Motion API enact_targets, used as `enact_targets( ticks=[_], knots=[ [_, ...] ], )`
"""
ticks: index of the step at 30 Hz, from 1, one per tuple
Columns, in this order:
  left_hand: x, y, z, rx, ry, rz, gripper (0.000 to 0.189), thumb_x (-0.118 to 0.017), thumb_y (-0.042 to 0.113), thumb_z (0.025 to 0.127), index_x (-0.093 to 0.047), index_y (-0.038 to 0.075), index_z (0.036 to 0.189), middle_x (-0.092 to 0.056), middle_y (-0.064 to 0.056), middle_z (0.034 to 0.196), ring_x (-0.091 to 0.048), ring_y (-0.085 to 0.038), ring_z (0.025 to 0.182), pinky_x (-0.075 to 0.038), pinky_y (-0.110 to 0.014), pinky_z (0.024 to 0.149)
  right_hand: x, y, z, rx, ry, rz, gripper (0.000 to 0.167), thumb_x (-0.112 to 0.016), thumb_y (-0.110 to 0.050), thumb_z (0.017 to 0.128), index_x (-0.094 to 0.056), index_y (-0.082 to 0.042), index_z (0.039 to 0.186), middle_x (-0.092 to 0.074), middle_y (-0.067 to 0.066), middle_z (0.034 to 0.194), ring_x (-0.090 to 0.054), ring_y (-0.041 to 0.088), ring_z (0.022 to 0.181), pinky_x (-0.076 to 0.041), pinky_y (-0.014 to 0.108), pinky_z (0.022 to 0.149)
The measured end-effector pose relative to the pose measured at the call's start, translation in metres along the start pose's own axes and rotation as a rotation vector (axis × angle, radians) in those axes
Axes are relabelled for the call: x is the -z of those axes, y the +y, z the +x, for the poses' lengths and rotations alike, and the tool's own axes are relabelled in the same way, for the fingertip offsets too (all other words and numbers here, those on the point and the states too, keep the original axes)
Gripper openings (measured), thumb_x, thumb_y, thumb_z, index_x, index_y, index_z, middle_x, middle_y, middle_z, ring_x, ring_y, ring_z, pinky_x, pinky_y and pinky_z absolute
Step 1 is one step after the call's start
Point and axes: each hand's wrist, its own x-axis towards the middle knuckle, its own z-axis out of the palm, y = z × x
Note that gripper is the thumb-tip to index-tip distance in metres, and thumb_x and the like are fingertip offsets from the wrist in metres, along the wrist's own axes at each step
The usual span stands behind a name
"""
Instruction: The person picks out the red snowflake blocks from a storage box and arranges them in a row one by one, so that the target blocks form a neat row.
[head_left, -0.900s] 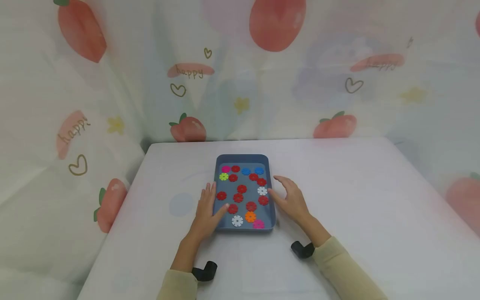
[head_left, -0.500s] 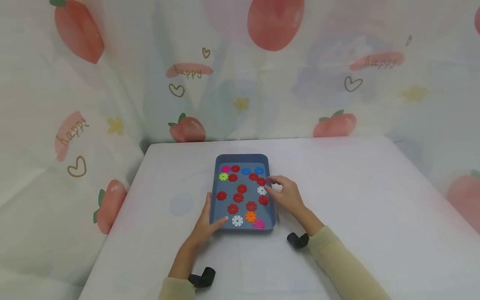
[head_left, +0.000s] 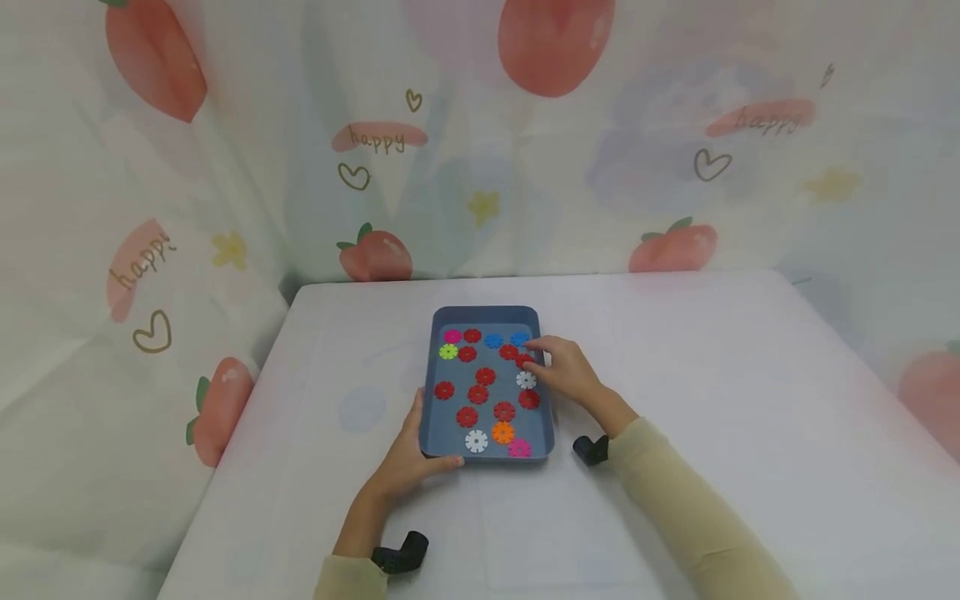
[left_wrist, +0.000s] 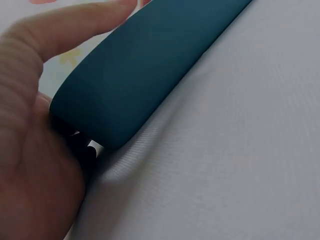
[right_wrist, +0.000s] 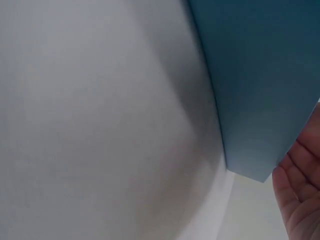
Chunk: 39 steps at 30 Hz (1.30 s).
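A blue-grey rectangular tray (head_left: 486, 314) lies on the table with several notched, flower-shaped plastic discs in it. My left hand (head_left: 405, 458) holds the tray's near left corner, its thumb along the near rim and its fingers at the left side; the left wrist view shows the thumb (left_wrist: 75, 30) over the rim. Over the right rim reaches my right hand (head_left: 566, 371), thumb and forefinger apart at a red disc (head_left: 522, 360), partly hidden by the fingers. Just below that lies a white disc (head_left: 527, 380). In the right wrist view, curled fingers (right_wrist: 302, 172) show beyond the tray wall.
Other discs in the tray include blue (head_left: 492, 341), yellow-green (head_left: 447, 352), orange (head_left: 502, 432) and pink (head_left: 519, 448) ones, the rest mostly red. A white cloth covers the table (head_left: 675, 400). Behind it hangs a fruit-printed curtain (head_left: 525, 167).
My right hand has moved left and up, over the tray's right rim to the red discs. My left hand has slid down from the tray's left side to its near left corner.
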Motion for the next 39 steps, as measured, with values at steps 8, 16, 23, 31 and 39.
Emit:
enact_targets(
  ticks=[8, 16, 23, 31, 39],
  knots=[
    [0.001, -0.001, 0.005, -0.003, 0.029, 0.031, 0.113, -0.079, 0.028, 0.068, -0.002, 0.012, 0.149, -0.008, -0.004, 0.153, -0.009, -0.025, 0.137, -0.017, -0.056, 0.104, 0.005, 0.000, 0.018, 0.065, -0.125, -0.198, 0.033, -0.070, -0.007, 0.080, -0.063, 0.006, 0.111, -0.064, 0.017, 0.106, -0.057, 0.030, 0.098, -0.046, 0.042, 0.088],
    [0.001, -0.002, 0.003, -0.007, 0.033, 0.049, 0.111, -0.079, 0.030, 0.069, -0.004, 0.012, 0.149, -0.009, -0.007, 0.153, -0.011, -0.027, 0.137, -0.019, -0.056, 0.104, 0.003, 0.003, 0.026, 0.230, -0.182, -0.359, 0.027, -0.071, -0.003, 0.078, -0.065, 0.006, 0.103, -0.066, 0.014, 0.094, -0.059, 0.028, 0.087, -0.049, 0.039, 0.081],
    [-0.001, -0.004, 0.002, 0.004, 0.043, 0.055, 0.110, -0.079, 0.031, 0.068, -0.005, 0.013, 0.149, -0.010, -0.006, 0.153, -0.012, -0.026, 0.136, -0.022, -0.056, 0.103, 0.004, 0.008, 0.031, 0.294, -0.216, -0.314, 0.023, -0.072, -0.001, 0.077, -0.066, 0.005, 0.098, -0.066, 0.014, 0.093, -0.060, 0.026, 0.084, -0.049, 0.039, 0.080],
    [-0.003, -0.004, 0.000, 0.001, 0.043, 0.044, 0.110, -0.079, 0.030, 0.069, -0.005, 0.011, 0.149, -0.010, -0.007, 0.153, -0.011, -0.027, 0.137, -0.018, -0.056, 0.104, 0.010, 0.002, 0.041, 0.254, -0.441, -0.398, 0.017, -0.073, -0.006, 0.077, -0.068, 0.000, 0.093, -0.062, 0.003, 0.078, -0.053, 0.018, 0.072, -0.049, 0.031, 0.072],
    [-0.002, -0.006, 0.001, -0.034, 0.051, 0.049, 0.109, -0.079, 0.028, 0.069, -0.006, 0.011, 0.149, -0.012, -0.007, 0.152, -0.012, -0.027, 0.137, -0.018, -0.056, 0.104, 0.018, -0.018, 0.058, 0.154, -0.613, -0.477, 0.017, -0.075, -0.007, 0.075, -0.067, -0.001, 0.089, -0.060, 0.002, 0.076, -0.053, 0.018, 0.072, -0.050, 0.029, 0.069]
  ],
)
